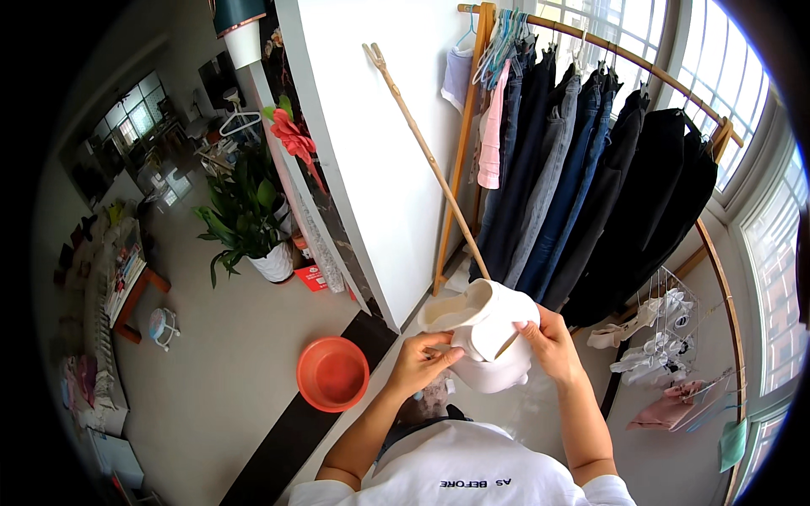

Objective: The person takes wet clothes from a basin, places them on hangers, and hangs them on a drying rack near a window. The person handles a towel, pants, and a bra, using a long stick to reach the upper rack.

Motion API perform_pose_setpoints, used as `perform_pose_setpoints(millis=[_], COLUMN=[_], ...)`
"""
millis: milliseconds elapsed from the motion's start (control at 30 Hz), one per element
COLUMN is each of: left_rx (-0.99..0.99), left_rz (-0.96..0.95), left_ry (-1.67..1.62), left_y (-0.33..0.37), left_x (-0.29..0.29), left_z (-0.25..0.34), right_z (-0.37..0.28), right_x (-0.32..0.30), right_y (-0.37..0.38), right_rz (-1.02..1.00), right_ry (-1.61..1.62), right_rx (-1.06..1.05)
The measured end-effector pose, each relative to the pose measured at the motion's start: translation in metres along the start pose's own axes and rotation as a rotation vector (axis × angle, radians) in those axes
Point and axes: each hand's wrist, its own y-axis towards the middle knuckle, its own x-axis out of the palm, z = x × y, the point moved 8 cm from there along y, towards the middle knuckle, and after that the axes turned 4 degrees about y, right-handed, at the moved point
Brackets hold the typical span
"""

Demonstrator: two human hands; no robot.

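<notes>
Between my two hands, in front of my chest, is a cream-white bra (498,371) with smooth, moulded cups, partly folded over itself. My left hand (428,364) pinches its left side between thumb and fingers. On the right side, my right hand (553,346) grips the edge, thumb on top and the other fingers mostly hidden behind the fabric. Just beyond the bra, a wooden pole (422,143) with a forked tip leans against the white wall.
Jeans and dark trousers (540,185) hang from a wooden rack (591,38) ahead, by barred windows. Lower right, a clip hanger (675,312) carries white and pink small garments. An orange-red basin (332,375) stands on the floor at left, with a potted plant (245,211) farther off.
</notes>
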Motion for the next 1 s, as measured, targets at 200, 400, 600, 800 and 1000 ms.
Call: perform_pose_setpoints(millis=[200, 400, 600, 800, 1000], left_rx=[0.027, -0.331, -0.509, -0.479, -0.203], left_rz=[0.213, 0.145, -0.227, -0.094, 0.149], left_ry=[-0.163, -0.191, -0.225, -0.048, -0.017], left_y=[0.008, 0.000, -0.020, -0.031, -0.020], left_x=[-0.027, -0.003, 0.040, 0.025, 0.025], left_z=[0.010, -0.052, -0.060, -0.072, -0.049], right_z=[0.016, 0.057, 0.108, 0.107, 0.106], right_x=[-0.002, 0.002, -0.007, -0.016, -0.001], right_y=[0.000, 0.001, -0.002, -0.004, -0.007], right_rz=[-0.062, 0.158, 0.316, 0.427, 0.361], right_ry=[-0.038, 0.329, 0.344, 0.301, 0.448], right_rx=[-0.009, 0.093, 0.107, 0.061, 0.112])
